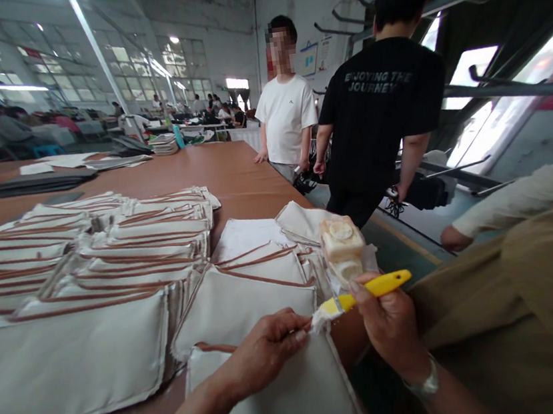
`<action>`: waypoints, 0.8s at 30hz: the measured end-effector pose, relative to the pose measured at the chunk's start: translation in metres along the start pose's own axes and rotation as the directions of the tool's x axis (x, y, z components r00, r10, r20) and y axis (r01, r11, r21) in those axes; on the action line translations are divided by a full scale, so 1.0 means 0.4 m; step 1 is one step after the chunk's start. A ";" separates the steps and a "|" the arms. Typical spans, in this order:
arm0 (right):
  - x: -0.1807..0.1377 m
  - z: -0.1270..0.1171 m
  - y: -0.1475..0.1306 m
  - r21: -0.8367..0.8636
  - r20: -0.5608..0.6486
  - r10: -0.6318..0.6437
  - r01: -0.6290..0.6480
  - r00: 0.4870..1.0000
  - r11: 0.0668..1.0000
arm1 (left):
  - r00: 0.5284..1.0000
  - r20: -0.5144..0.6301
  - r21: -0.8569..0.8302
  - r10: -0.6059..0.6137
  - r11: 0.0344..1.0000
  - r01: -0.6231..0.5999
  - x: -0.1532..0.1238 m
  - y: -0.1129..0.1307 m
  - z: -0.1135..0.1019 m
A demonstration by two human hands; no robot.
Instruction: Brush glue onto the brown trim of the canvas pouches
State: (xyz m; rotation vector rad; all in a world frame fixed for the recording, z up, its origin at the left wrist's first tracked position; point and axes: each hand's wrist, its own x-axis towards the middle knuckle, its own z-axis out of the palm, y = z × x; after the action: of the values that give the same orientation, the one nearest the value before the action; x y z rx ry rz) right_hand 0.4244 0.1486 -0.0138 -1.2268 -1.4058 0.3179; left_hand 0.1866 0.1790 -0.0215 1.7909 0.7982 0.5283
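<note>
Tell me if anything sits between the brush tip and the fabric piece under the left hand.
Nothing visible does. The brush in the right hand has its tip by the left hand fingertips at the fabric piece edge.

From my seat at the feed, the nearest fabric piece (289,393) lies at six o'clock on the table (232,172), my left hand (268,346) resting on its upper edge. The brush (353,298) sits just right of that hand, held by my right hand (392,324). A glue pot (342,246) stands behind the brush. Overlapping rows of fabric pieces (111,254) spread toward ten o'clock. Two people (335,106) stand beyond the table edge at one o'clock.
</note>
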 end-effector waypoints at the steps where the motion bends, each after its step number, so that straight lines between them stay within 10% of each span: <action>1: 0.002 -0.003 0.002 -0.011 -0.021 0.008 -0.009 1.000 1.000 | 0.999 -0.026 0.046 0.021 0.999 -0.020 -0.004 -0.002 0.008; 6: 0.021 -0.039 0.025 0.176 -0.091 0.215 -0.197 0.972 0.965 | 0.923 -0.228 0.436 0.311 0.880 -0.189 -0.023 -0.039 0.063; 12: 0.031 -0.049 -0.006 0.246 0.095 0.120 -0.140 0.988 0.959 | 0.746 -0.131 0.806 0.652 0.508 -0.303 -0.039 -0.043 0.098; 18: 0.040 -0.085 -0.048 0.085 0.425 -0.117 0.090 0.898 0.992 | 0.751 -0.035 0.879 0.659 0.378 -0.291 -0.062 0.000 0.086; 24: 0.046 -0.094 -0.088 0.091 0.331 -0.200 0.180 0.922 0.980 | 0.735 -0.005 0.890 0.678 0.338 -0.305 -0.065 -0.002 0.087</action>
State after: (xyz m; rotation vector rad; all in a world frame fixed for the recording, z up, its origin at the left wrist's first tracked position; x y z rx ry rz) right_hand 0.4440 0.1318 0.0345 -1.0074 -1.7859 0.4483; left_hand 0.1925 0.1379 -0.0336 3.0155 0.8015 1.0591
